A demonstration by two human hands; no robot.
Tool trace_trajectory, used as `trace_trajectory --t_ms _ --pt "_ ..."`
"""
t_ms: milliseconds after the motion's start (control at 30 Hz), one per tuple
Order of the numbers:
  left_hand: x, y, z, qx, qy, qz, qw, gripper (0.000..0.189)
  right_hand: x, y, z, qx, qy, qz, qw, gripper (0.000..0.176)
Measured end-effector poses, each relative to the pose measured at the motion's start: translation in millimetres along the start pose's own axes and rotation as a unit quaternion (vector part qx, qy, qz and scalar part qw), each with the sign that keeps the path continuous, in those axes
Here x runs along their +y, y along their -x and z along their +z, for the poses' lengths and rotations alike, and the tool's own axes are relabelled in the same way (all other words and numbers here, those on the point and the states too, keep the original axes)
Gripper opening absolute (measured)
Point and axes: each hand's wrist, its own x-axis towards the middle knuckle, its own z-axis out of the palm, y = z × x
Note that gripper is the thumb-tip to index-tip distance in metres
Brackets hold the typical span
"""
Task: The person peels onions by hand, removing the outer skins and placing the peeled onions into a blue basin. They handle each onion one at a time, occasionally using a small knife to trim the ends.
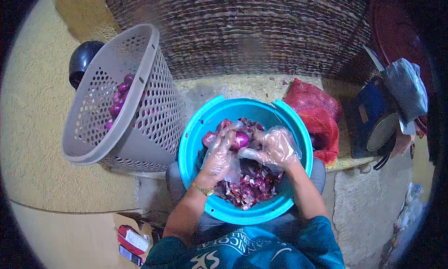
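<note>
A blue-green plastic basin rests across my lap, with onion skins and several red onions inside. My left hand, in a clear plastic glove, closes around a shiny purple onion above the skins. Facing it from the other side is my right hand, gloved the same way. Its thumb reaches toward the onion, with a gap between thumb and forefinger. The curled fingers of the right hand are partly hidden by the glove's glare.
At left a grey perforated basket leans tilted, with peeled-looking onions inside. A red mesh sack lies right of the basin. Further right stand a dark blue box and a grey plastic bundle. A ridged wall rises behind.
</note>
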Motion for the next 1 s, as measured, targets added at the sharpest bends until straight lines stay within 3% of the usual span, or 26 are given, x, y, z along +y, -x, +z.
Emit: trace_trajectory --t_ms 133,333,400,433,533,567,700,733,900,967,1000 --pt "5.3 0.2 -0.1 0.025 -0.003 -0.003 1.0 0.046 6.3 0.9 8.1 -0.069 -0.025 -0.022 0.997 0.052" --pt "2.1 0.4 -4.1 0.044 -0.12 0.01 0.992 0.052 6.7 0.6 5.5 -0.13 -0.007 -0.033 0.991 0.054" --pt "3.7 -3.8 -2.8 0.04 0.024 -0.011 0.999 0.052 9.4 2.3 10.4 -0.14 0.022 -0.066 0.988 0.055" --pt "5.7 -5.6 -1.2 0.04 0.025 -0.009 0.999 0.052 8.8 2.0 8.7 -0.14 0.024 -0.067 0.988 0.055" --pt "11.9 -6.1 0.3 0.065 0.214 -0.073 0.972 0.039 1.2 0.3 3.6 -0.126 0.021 -0.076 0.989 0.054" --pt "12.9 -6.3 0.8 0.064 0.214 -0.073 0.972 0.039 0.2 -0.8 2.6 -0.069 -0.022 -0.063 0.995 0.054" --pt "19.0 -1.2 5.6 0.052 0.151 -0.099 0.982 0.043 -5.3 -1.0 -7.6 0.057 -0.075 0.017 0.995 0.052" --pt "19.7 0.8 6.7 0.022 0.102 -0.094 0.99 0.046 -0.4 -0.9 -3.5 0.069 -0.049 0.018 0.996 0.055" --pt "13.2 3.0 14.3 -0.003 0.123 -0.1 0.987 0.049 -7.7 -2.9 -8.4 0.095 -0.07 0.032 0.993 0.058" --pt "7.3 1.3 4.5 -0.02 -0.04 -0.049 0.998 0.049 -5.2 -2.3 -6.8 0.094 -0.065 0.031 0.993 0.059" --pt "6.9 1.3 4.3 -0.02 -0.04 -0.049 0.998 0.049 -2.1 -1.7 -3.4 0.086 -0.065 0.028 0.994 0.059"
